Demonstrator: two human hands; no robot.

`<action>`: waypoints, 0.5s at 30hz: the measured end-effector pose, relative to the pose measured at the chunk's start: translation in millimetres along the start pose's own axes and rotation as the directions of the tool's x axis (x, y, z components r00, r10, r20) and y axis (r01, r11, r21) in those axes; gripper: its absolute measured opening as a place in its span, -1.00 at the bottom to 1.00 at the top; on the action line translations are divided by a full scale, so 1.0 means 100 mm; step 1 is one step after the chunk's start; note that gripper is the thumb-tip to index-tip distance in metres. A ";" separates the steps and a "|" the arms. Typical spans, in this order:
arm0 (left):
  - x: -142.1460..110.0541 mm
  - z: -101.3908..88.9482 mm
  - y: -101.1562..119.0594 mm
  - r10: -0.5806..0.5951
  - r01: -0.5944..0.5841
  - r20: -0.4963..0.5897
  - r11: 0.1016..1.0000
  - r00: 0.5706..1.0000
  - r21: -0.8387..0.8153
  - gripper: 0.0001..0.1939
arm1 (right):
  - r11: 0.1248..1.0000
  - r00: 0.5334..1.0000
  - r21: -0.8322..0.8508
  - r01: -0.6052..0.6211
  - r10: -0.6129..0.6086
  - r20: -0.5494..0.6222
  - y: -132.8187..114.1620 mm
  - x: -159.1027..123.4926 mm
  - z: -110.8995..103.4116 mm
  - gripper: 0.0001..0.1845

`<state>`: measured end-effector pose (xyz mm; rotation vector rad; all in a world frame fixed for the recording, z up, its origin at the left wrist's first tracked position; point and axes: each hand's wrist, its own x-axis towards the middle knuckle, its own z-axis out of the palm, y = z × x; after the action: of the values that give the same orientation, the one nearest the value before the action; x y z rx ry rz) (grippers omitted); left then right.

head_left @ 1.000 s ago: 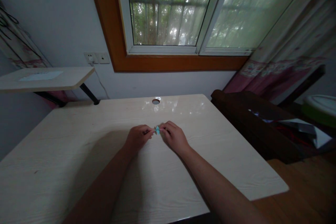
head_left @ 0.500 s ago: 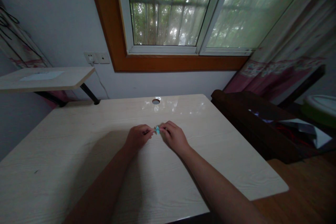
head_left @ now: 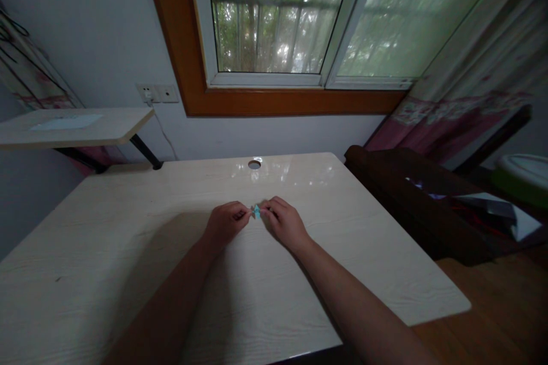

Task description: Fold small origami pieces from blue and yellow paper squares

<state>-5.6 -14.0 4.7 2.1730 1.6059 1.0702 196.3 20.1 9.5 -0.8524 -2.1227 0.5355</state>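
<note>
A small light-blue piece [head_left: 257,211], pointed at its top and bottom like a tiny bow or folded paper, is held between my two hands near the middle of the desk. Its exact kind is too small to make out. From the left, my left hand [head_left: 227,220] pinches its edge between thumb and fingertips. On the other side, my right hand [head_left: 283,219] grips it the same way, fingers curled. Fingertips hide both ends of the piece. Both hands are just above or resting on the pale wood-grain desk [head_left: 171,194]; I cannot tell which.
A round cable hole [head_left: 254,165] sits near the desk's back edge. At the back left stands a raised shelf [head_left: 107,128] on black legs, with a paper sheet [head_left: 66,122] on it. Right of the desk is a dark wooden piece of furniture [head_left: 385,182] holding papers.
</note>
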 end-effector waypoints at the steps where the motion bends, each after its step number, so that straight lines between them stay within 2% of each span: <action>1: 0.00 0.00 0.00 -0.002 0.002 0.000 1.000 1.000 -0.013 -0.93 | 1.000 1.000 0.003 -0.001 0.001 -0.001 0.00 0.00 0.00 -0.88; 6: 0.00 0.01 0.01 -0.037 0.037 -0.002 0.994 0.999 -0.101 -0.95 | 1.000 0.999 0.024 -0.012 0.013 -0.029 0.02 -0.01 0.01 -0.88; 10: 0.00 0.02 0.04 -0.053 0.050 -0.008 0.979 0.999 -0.198 -0.81 | 1.000 1.000 0.023 -0.009 0.010 -0.026 0.03 -0.01 0.02 -0.89; 15: 0.01 0.00 0.05 0.020 -0.014 0.034 0.987 0.999 -0.158 -0.91 | 0.999 1.000 0.042 0.028 -0.028 0.006 0.01 -0.01 0.01 -0.90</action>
<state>-1.8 -15.3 8.4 2.0938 1.4380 1.1163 196.0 19.9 7.7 -0.7977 -2.1192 0.5667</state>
